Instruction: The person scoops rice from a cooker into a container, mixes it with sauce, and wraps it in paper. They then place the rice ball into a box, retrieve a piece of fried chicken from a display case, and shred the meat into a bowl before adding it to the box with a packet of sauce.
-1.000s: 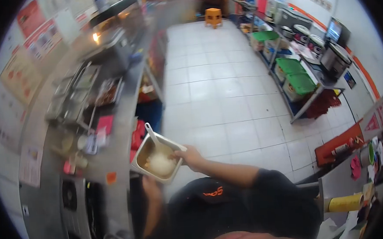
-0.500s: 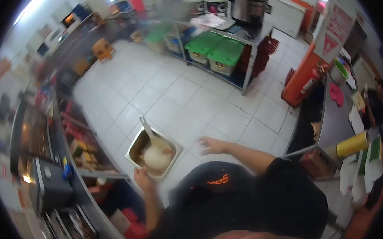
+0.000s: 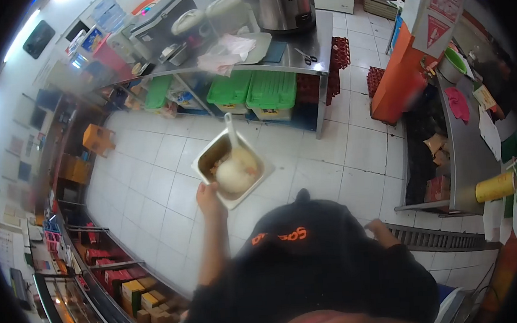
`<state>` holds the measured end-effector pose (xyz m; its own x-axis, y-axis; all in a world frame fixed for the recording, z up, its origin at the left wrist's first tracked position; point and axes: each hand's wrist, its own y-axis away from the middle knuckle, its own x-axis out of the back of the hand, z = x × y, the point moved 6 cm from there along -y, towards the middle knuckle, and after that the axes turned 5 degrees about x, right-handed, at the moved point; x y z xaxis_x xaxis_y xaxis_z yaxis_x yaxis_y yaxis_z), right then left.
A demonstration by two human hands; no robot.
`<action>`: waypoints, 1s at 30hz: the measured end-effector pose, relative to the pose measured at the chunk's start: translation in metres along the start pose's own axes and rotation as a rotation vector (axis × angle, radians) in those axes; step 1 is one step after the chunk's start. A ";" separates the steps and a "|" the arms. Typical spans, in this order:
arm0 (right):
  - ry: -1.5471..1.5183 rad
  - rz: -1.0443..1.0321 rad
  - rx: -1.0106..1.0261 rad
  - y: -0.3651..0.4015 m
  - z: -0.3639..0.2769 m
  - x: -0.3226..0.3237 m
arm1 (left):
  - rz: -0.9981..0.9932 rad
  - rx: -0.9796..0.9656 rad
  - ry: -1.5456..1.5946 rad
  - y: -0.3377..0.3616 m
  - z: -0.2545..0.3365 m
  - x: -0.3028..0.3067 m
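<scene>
My left hand [image 3: 209,201] grips the near left rim of a deep rectangular metal food pan [image 3: 258,187], held out in front of my body above the floor. Inside the pan lies a rounded white mound [image 3: 233,176] with some brownish bits around it. A pale spoon or paddle [image 3: 232,133] rests against the mound, its handle sticking up past the far rim. Down at my side, my right hand [image 3: 370,228] is mostly hidden behind my dark clothing, so its fingers do not show clearly.
Ahead stands a steel table [image 3: 314,50] with a large cooker [image 3: 285,9], scissors [image 3: 306,56] and cloths on it. Green-lidded bins [image 3: 271,92] fill its lower shelf. An orange stool [image 3: 98,140] is at left, an orange pillar [image 3: 393,85] at right. A floor drain grate [image 3: 438,237] runs beside me.
My view has turned and moved toward the steel table. The pan stays in my left hand. My right hand has dropped from in front of me to my side.
</scene>
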<state>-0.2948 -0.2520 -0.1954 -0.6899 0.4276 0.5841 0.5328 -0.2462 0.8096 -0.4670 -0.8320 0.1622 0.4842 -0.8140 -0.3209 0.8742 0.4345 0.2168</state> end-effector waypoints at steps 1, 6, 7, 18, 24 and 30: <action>0.074 0.045 0.152 -0.038 -0.030 0.017 | -0.017 0.027 -0.014 -0.025 -0.002 -0.016; -0.592 0.768 0.467 -0.058 -0.211 0.215 | -0.128 0.177 0.033 -0.137 -0.012 -0.079; -0.646 0.803 0.490 -0.052 -0.254 0.262 | -0.116 0.194 0.046 -0.162 -0.017 -0.085; -0.373 1.168 0.357 -0.106 -0.462 0.532 | -0.542 0.380 -0.227 -0.405 -0.052 -0.248; -0.396 0.982 0.207 -0.134 -0.477 0.559 | -0.738 0.468 -0.276 -0.465 -0.085 -0.354; -0.827 1.486 0.361 -0.150 -0.436 0.623 | -0.776 0.647 -0.253 -0.471 -0.141 -0.420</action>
<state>-1.0182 -0.3279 0.0720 0.7994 0.3589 0.4819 0.5805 -0.6680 -0.4656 -1.0763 -0.6407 0.0653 -0.2896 -0.8708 -0.3972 0.7190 -0.4719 0.5103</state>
